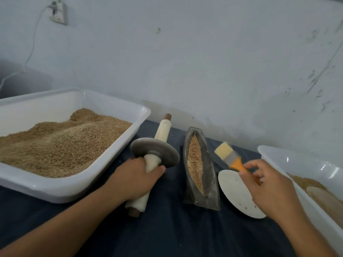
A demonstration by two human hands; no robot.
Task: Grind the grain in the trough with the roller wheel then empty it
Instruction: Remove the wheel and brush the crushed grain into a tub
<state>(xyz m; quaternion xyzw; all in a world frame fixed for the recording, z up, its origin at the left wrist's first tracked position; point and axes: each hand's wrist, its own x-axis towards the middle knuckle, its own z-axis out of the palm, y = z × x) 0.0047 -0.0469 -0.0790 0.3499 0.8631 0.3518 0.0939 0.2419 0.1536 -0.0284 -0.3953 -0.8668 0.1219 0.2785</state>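
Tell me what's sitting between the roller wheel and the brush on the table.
The metal trough lies between the roller wheel and the brush, with grain along its groove. The head view shows it, with dark cloth on either side.

On the surface (pixel 167 229) the trough (pixel 201 171) stood in the middle with grain (pixel 194 162) in it. The roller wheel (pixel 155 152) lay to its left, a tray (pixel 74 190) further left. A brush (pixel 229 157) and a disc (pixel 235 193) lay to its right, before a second tray (pixel 297 160).
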